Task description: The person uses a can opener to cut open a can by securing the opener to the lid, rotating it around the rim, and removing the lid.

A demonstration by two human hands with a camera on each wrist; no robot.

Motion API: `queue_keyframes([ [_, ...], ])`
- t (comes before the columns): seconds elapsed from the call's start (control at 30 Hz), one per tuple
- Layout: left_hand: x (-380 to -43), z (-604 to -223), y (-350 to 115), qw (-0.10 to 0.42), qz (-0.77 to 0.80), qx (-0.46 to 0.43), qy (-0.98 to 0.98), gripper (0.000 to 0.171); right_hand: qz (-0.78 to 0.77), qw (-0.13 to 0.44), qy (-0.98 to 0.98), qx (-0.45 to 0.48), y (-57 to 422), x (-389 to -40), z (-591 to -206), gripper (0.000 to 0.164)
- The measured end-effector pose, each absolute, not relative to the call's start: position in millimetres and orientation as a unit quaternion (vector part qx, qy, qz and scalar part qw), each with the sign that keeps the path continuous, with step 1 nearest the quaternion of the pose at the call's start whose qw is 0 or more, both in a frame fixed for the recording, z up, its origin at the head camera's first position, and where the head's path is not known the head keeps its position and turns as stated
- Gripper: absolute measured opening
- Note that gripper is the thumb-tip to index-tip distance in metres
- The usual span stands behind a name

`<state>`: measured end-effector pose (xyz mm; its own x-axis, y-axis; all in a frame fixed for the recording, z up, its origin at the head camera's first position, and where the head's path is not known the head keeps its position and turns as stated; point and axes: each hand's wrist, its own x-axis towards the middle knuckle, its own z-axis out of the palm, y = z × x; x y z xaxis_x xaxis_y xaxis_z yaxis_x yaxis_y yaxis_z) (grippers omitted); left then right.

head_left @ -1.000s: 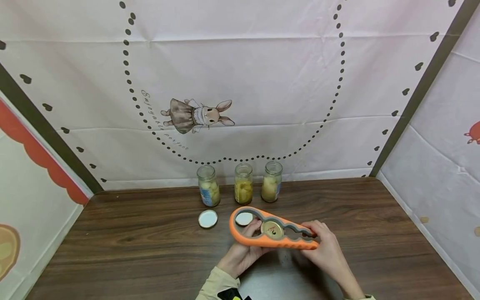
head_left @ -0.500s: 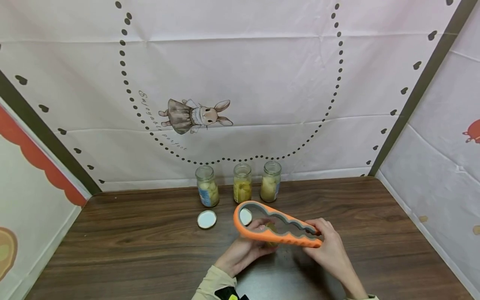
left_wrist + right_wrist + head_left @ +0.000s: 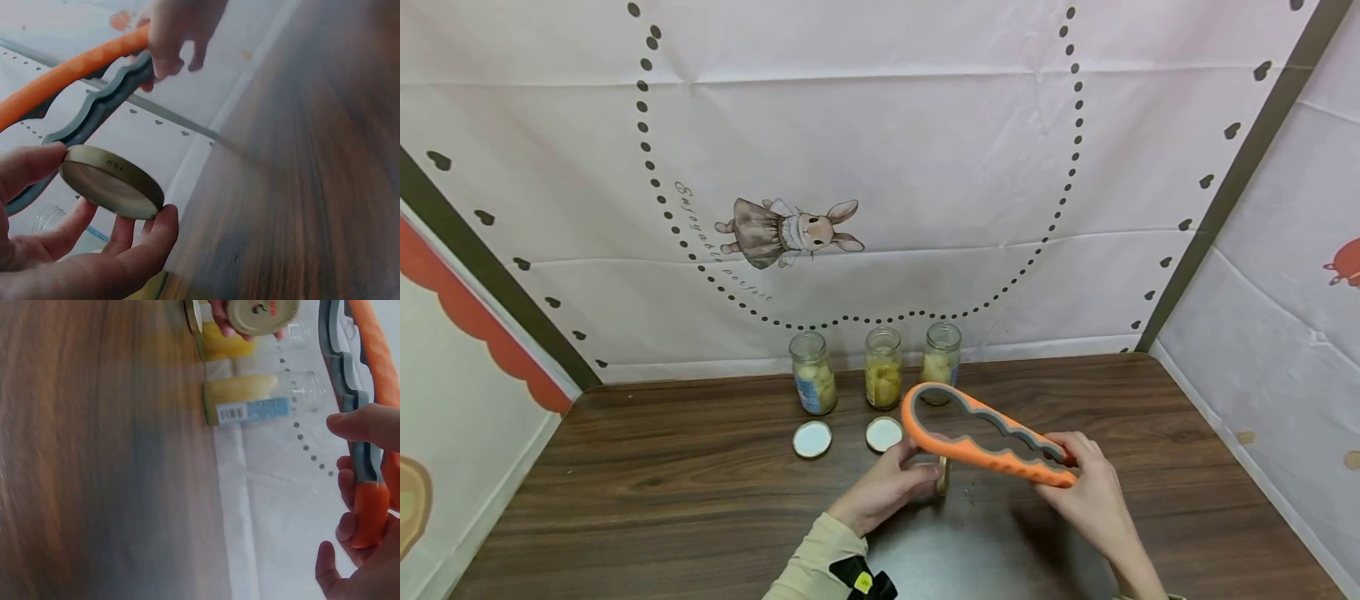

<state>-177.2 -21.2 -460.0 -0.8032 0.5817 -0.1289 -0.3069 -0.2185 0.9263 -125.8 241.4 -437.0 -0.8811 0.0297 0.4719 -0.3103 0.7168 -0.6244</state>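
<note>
In the head view my left hand (image 3: 882, 487) pinches a gold jar lid (image 3: 112, 180) by its rim, between thumb and fingers. The lid is tilted on edge above the table, its face turned toward the right wrist view. My right hand (image 3: 1093, 492) grips the handle ends of an orange and grey jar opener (image 3: 983, 456). The opener's wavy inner edges have nothing between them, and its looped end is raised, overlapping the right jar in the head view. Behind stand open glass jars: a left one (image 3: 814, 385), a middle one (image 3: 883, 383) and a right one (image 3: 937, 367), each with pale or yellow contents.
Two lids lie white side up on the wooden table (image 3: 685, 492): a left lid (image 3: 812, 439) and a middle lid (image 3: 883, 434). A printed cloth (image 3: 925, 192) hangs behind the jars, with more cloth along both sides.
The lid has come out of the opener and turned on edge in my left hand. My right hand has moved the opener up and to the right.
</note>
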Motion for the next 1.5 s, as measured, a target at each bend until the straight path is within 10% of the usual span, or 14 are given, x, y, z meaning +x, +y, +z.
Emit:
queue_keyframes([
  [1.5, -246.9, -457.7, 15.6, 0.114, 0.401, 0.243, 0.876, 0.036, 0.400, 0.128, -0.902, -0.104, 282.2, -108.3, -436.3, 0.045],
])
